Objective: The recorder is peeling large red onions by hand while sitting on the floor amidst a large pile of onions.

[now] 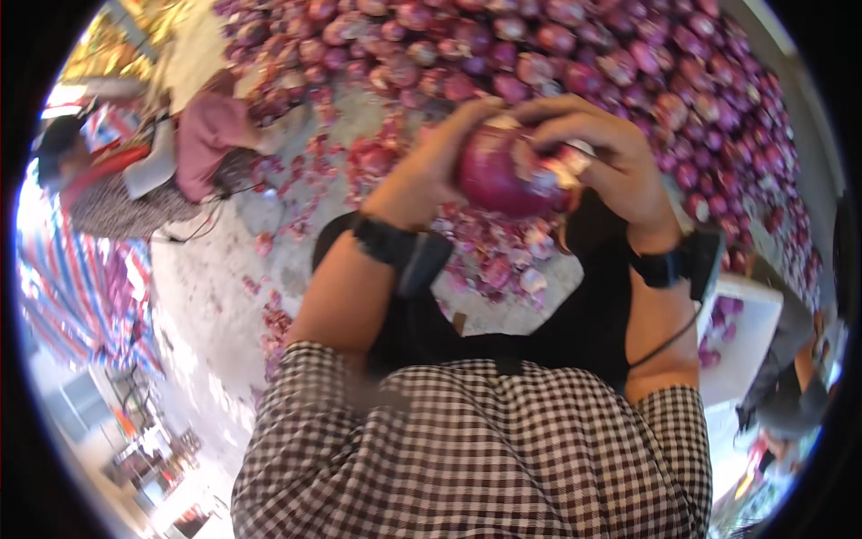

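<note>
A large red onion (503,175) is held up in front of me between both hands. My left hand (449,148) is wrapped round its left side, with most of the fingers hidden behind it. From the right, my right hand (602,148) curls over the onion, its fingers bent at the pale, ragged root end. Loose papery skin (570,166) sticks out by the right fingers. Each wrist carries a strapped dark device. Below the onion, shed skins and a few onions (498,269) lie on the floor between my dark-clad legs.
A big heap of red onions (557,40) spreads across the far side and right. At the right stands a white container (741,337) with onions in it, beside another person (795,359). A person (171,162) sits at the left near striped sheeting (81,278).
</note>
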Demonstrator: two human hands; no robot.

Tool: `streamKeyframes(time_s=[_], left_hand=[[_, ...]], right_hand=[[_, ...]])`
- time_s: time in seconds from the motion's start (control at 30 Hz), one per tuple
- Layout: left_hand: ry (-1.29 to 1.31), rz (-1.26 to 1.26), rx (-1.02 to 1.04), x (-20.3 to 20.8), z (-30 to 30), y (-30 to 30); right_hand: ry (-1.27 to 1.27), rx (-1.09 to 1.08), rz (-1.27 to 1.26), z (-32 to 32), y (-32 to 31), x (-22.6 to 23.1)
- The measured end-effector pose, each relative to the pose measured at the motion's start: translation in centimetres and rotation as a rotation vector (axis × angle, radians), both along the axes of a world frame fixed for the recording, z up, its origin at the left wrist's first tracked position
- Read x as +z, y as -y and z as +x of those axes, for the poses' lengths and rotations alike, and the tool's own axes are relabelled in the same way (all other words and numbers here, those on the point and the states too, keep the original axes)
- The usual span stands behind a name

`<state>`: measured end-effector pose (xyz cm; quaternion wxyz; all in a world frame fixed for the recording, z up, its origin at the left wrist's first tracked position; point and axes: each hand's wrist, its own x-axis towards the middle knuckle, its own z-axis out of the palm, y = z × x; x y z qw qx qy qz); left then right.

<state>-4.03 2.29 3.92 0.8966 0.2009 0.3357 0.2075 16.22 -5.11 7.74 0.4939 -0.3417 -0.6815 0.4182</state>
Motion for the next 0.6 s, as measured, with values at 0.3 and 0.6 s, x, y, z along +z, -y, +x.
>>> streamKeyframes(time_s=[0.3, 0.6], left_hand=[[0.262, -0.081, -0.049, 0.1, -0.6, 0.4], [0.129, 0.468, -0.076, 3.3, -0.9, 1.6]], right_hand=[[-0.209, -0.216, -0.135, -2.7, 0.0, -1.0], [-0.298, -0.45, -0.126, -3.0, -0.9, -1.3]])
